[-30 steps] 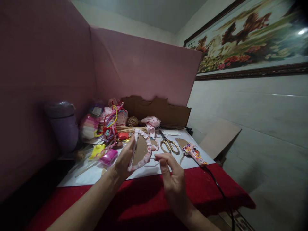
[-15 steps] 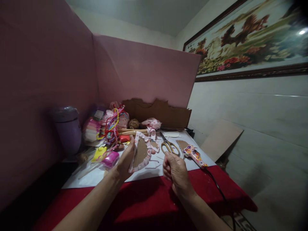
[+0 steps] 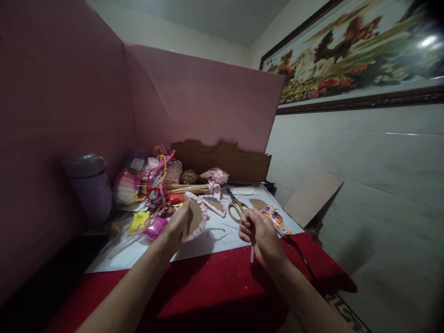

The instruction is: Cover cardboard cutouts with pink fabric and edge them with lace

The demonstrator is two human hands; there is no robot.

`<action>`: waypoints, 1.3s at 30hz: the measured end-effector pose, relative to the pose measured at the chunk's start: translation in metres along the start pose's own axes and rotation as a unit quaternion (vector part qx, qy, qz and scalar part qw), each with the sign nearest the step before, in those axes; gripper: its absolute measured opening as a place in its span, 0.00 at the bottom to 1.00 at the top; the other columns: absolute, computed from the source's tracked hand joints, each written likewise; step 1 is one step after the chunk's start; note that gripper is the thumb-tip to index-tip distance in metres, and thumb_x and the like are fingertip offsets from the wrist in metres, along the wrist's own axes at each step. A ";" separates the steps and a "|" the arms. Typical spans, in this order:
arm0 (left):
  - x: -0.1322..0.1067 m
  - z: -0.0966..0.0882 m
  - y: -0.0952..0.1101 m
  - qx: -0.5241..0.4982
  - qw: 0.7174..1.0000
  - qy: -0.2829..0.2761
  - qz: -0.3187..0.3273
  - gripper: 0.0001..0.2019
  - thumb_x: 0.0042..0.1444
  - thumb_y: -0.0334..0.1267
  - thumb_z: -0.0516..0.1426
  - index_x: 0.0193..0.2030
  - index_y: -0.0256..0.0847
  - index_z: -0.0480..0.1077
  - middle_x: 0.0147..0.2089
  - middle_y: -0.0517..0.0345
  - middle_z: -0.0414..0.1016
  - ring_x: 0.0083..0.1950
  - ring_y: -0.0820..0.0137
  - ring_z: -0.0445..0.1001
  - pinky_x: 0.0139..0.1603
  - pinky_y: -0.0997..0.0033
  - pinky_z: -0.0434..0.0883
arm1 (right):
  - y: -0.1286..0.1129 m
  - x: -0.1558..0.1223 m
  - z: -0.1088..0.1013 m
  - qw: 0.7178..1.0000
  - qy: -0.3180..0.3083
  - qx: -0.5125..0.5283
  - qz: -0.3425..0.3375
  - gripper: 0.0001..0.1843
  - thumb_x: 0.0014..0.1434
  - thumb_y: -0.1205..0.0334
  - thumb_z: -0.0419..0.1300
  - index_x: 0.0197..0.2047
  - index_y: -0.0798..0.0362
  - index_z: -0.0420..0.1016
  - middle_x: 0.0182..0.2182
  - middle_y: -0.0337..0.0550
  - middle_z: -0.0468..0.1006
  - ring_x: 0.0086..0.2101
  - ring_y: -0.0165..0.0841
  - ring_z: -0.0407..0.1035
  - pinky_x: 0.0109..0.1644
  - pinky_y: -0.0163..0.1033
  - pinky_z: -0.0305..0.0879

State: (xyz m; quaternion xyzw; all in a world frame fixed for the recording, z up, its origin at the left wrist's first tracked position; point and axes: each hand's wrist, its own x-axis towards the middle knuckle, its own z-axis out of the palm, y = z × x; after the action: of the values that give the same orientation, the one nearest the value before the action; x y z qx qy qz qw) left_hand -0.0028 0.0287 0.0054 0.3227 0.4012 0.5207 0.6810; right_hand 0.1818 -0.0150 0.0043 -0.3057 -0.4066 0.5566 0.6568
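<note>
My left hand (image 3: 179,221) is closed on a rounded cardboard piece (image 3: 196,217), pinching its left side and holding it tilted above the table. Pale pink cloth is wrapped along the cardboard's edge. My right hand (image 3: 258,233) makes a fist above the table's front edge. Out of its underside pokes a short whitish stick (image 3: 252,254) that looks like a glue stick; the rest is hidden by the fingers. Beyond the right hand lie gold-handled scissors (image 3: 236,209) and a flower-patterned glue gun (image 3: 276,220). A second cloth-edged cardboard piece (image 3: 217,206) rests between the hands.
White paper (image 3: 204,252) covers part of the red tablecloth (image 3: 194,282). Colourful pipe cleaners (image 3: 160,173), wooden sticks (image 3: 190,188), twine (image 3: 189,176) and clay packets (image 3: 156,228) crowd the left and back. A torn cardboard sheet (image 3: 222,162) stands behind. The glue gun's cord hangs off the right.
My left hand has turned the cardboard piece and shifted it slightly left. My right hand has moved a little right, and the whitish stick now shows below it. The view has shifted slightly.
</note>
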 end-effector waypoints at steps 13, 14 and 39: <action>0.001 -0.003 -0.025 0.163 0.985 -0.045 0.037 0.18 0.45 0.48 0.62 0.36 0.37 0.67 0.26 0.60 0.73 0.24 0.73 0.71 0.26 0.76 0.66 | 0.016 0.059 0.003 0.990 -0.051 -0.084 0.099 0.19 0.40 0.51 0.66 0.23 0.57 0.66 0.16 0.34 0.67 0.16 0.22 0.60 0.16 0.28 0.56; 0.002 -0.003 -0.027 0.186 0.981 -0.036 0.040 0.19 0.46 0.49 0.61 0.38 0.37 0.67 0.28 0.58 0.74 0.26 0.71 0.72 0.27 0.74 0.67 | 0.016 0.066 0.006 0.991 -0.051 -0.082 0.093 0.17 0.41 0.53 0.65 0.24 0.57 0.66 0.17 0.34 0.67 0.16 0.22 0.60 0.17 0.28 0.57; -0.011 0.008 -0.009 0.479 0.782 0.024 0.398 0.10 0.59 0.38 0.51 0.43 0.43 0.72 0.42 0.55 0.76 0.43 0.67 0.72 0.44 0.67 0.67 | 0.024 0.058 0.017 0.915 -0.308 0.092 0.244 0.25 0.45 0.39 0.63 0.27 0.54 0.64 0.17 0.30 0.59 0.15 0.21 0.49 0.16 0.27 0.42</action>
State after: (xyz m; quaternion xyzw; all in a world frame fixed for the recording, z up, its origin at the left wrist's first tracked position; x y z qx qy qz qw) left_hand 0.0070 0.0154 0.0036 0.7253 0.4513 0.4942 0.1611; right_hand 0.1577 0.0455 0.0030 -0.1476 -0.4485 0.8010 0.3682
